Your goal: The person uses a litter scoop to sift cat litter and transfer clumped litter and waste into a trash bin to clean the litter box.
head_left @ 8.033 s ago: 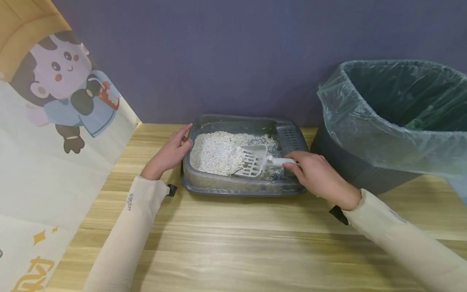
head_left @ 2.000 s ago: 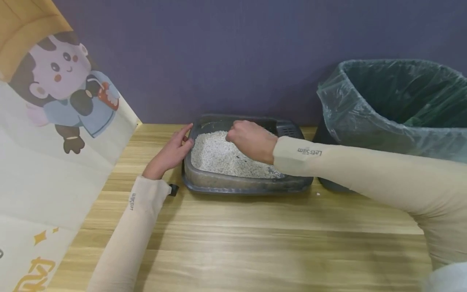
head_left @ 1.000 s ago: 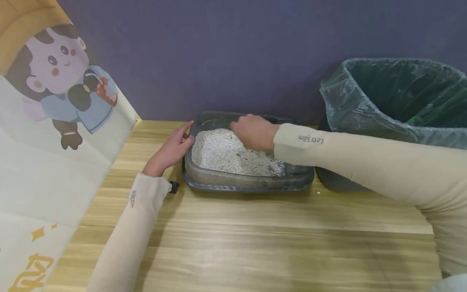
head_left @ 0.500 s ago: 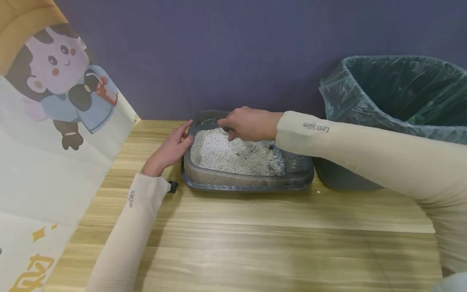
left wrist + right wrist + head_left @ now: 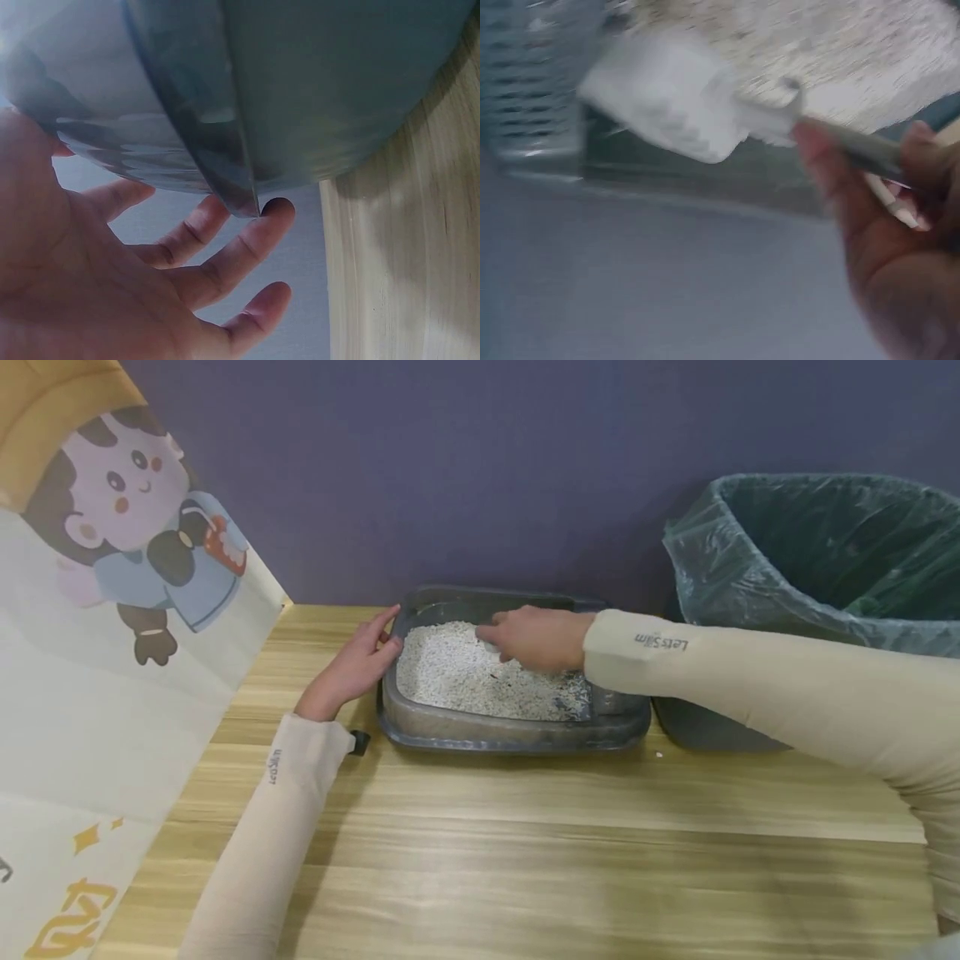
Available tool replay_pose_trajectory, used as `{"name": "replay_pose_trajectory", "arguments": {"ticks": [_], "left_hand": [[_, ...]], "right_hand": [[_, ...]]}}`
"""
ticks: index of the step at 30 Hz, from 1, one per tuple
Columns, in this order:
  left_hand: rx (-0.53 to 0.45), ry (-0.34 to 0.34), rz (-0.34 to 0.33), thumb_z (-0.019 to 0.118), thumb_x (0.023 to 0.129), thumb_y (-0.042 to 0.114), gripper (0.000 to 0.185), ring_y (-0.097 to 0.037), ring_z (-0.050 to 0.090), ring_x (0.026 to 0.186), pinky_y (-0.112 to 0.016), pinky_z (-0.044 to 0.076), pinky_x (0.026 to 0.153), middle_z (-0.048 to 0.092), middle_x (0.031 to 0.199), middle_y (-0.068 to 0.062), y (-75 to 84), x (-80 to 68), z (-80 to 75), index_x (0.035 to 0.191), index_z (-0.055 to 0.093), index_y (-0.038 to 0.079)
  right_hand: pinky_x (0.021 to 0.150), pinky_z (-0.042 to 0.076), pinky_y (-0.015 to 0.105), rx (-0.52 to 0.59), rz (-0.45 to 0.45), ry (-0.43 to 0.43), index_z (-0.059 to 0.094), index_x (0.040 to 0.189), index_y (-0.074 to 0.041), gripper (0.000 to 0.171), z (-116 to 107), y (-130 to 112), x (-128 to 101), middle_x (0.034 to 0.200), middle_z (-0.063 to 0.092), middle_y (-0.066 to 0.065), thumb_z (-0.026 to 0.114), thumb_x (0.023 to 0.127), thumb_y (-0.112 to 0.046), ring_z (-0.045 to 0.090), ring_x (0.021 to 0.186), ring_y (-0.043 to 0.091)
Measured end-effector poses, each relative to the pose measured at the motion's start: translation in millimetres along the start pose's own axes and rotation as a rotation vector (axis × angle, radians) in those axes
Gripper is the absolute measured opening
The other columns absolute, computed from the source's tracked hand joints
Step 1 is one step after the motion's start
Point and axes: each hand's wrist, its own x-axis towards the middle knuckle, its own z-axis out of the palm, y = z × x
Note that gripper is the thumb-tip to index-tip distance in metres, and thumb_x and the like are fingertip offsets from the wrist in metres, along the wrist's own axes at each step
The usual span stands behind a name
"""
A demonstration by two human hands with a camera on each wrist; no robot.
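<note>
The white litter scoop (image 5: 667,105) was in the right hand (image 5: 534,639), its grey handle pinched between thumb and curled fingers (image 5: 821,169). Only the right wrist view showed this: there the blurred blade hung over the pale litter (image 5: 840,52), near the slotted grey end of the tray. From the head view the scoop was hidden under the hand, which reached across the tray from the right and sat low over the granules towards the back wall, probably to work the blade through the far part of the bed.

The grey litter tray (image 5: 510,737) stood at the back edge of the wooden table (image 5: 525,860), against the purple wall (image 5: 450,468). Its litter (image 5: 457,672) lay heaped towards the left, with a few dark specks near the middle.

The left hand (image 5: 351,667) rested against the tray's left rim, apparently to steady it while the scoop moved. The left wrist view showed what the head view could not: the palm was open, fingers (image 5: 247,247) spread and nearly straight, one fingertip touching the tray's lower rim (image 5: 225,172), holding nothing.

At the right, just beside the tray, stood a dark bin lined with a translucent green bag (image 5: 750,568). At the left edge leaned a printed cartoon banner (image 5: 127,543).
</note>
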Motion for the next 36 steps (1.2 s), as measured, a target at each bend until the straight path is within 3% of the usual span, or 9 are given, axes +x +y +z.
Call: {"name": "replay_pose_trajectory", "arguments": {"ticks": [2, 5, 9, 14, 19, 22, 27, 30, 36], "left_hand": [[0.001, -0.004, -0.005, 0.039, 0.098, 0.027, 0.058, -0.029, 0.047, 0.084, -0.041, 0.039, 0.075, 0.044, 0.112, -0.019, 0.6, 0.4, 0.4, 0.151, 0.02, 0.011], [-0.003, -0.009, -0.008, 0.038, 0.098, 0.028, 0.059, -0.028, 0.047, 0.082, -0.04, 0.039, 0.073, 0.043, 0.112, -0.019, 1.3, 0.8, 0.3, 0.151, 0.019, 0.01], [-0.006, -0.01, -0.002, 0.037, 0.098, 0.029, 0.059, -0.028, 0.046, 0.081, -0.04, 0.039, 0.071, 0.042, 0.112, -0.02, 2.0, 0.1, -1.4, 0.152, 0.019, 0.01], [0.006, -0.011, -0.002, 0.037, 0.099, 0.029, 0.059, -0.028, 0.045, 0.082, -0.04, 0.038, 0.071, 0.041, 0.113, -0.02, 0.3, 0.0, -2.0, 0.152, 0.019, 0.01], [0.008, -0.014, -0.003, 0.037, 0.098, 0.03, 0.06, -0.029, 0.045, 0.082, -0.04, 0.038, 0.072, 0.041, 0.113, -0.019, 0.7, 0.7, 0.8, 0.152, 0.019, 0.011], [0.009, -0.011, 0.002, 0.037, 0.098, 0.03, 0.06, -0.029, 0.045, 0.083, -0.041, 0.038, 0.073, 0.042, 0.113, -0.019, 1.3, 1.9, 2.8, 0.152, 0.019, 0.012], [0.003, -0.005, 0.013, 0.037, 0.098, 0.03, 0.059, -0.029, 0.046, 0.083, -0.041, 0.038, 0.074, 0.042, 0.112, -0.019, 2.6, 2.7, 3.5, 0.152, 0.02, 0.011], [0.0, -0.007, 0.007, 0.036, 0.098, 0.031, 0.059, -0.029, 0.046, 0.082, -0.041, 0.038, 0.072, 0.042, 0.112, -0.019, 2.9, 2.3, 3.2, 0.152, 0.019, 0.011], [-0.006, -0.009, 0.0, 0.037, 0.099, 0.029, 0.059, -0.029, 0.047, 0.083, -0.041, 0.039, 0.073, 0.042, 0.113, -0.019, -0.3, 2.5, 2.7, 0.152, 0.019, 0.012]], "right_hand": [[0.078, 0.05, 0.028, 0.113, 0.027, 0.009, 0.036, 0.137, -0.008, 0.056, -5.5, 7.7, -5.7, 0.126, 0.052, 0.009, 0.051, 0.088, 0.014, 0.059, 0.105, 0.015], [0.071, 0.051, 0.026, 0.166, -0.013, 0.084, 0.042, 0.123, -0.009, 0.034, -16.5, 13.7, -13.2, 0.115, 0.055, 0.004, 0.053, 0.093, 0.003, 0.06, 0.1, 0.014], [0.064, 0.048, 0.025, 0.045, -0.066, 0.158, 0.045, 0.117, -0.01, 0.023, -25.3, 9.8, -18.0, 0.104, 0.053, 0.003, 0.053, 0.096, -0.008, 0.058, 0.091, 0.014], [0.059, 0.047, 0.023, -0.116, -0.057, 0.149, 0.044, 0.129, -0.01, 0.037, -11.1, -0.3, -10.5, 0.11, 0.051, 0.009, 0.052, 0.095, 0.0, 0.058, 0.085, 0.017], [0.06, 0.049, 0.021, -0.156, 0.011, 0.207, 0.048, 0.127, -0.008, 0.037, 5.5, -6.2, 5.4, 0.105, 0.054, 0.011, 0.054, 0.092, 0.004, 0.059, 0.075, 0.018], [0.063, 0.051, 0.024, -0.168, 0.07, 0.187, 0.047, 0.128, -0.005, 0.036, 7.1, -4.6, 15.5, 0.106, 0.056, 0.013, 0.054, 0.093, 0.002, 0.058, 0.077, 0.021], [0.063, 0.051, 0.027, 0.068, 0.183, 0.096, 0.043, 0.13, -0.007, 0.034, 1.0, 15.5, 24.8, 0.109, 0.059, 0.01, 0.049, 0.097, -0.004, 0.06, 0.086, 0.017], [0.064, 0.049, 0.029, 0.206, 0.193, 0.09, 0.042, 0.13, -0.01, 0.032, -4.2, 31.0, 21.7, 0.108, 0.06, 0.004, 0.048, 0.099, -0.011, 0.061, 0.088, 0.013], [0.062, 0.047, 0.031, 0.266, -0.077, 0.136, 0.044, 0.111, -0.014, 0.017, -18.7, 32.4, 10.6, 0.098, 0.058, -0.002, 0.05, 0.097, -0.008, 0.06, 0.097, 0.006]]}}
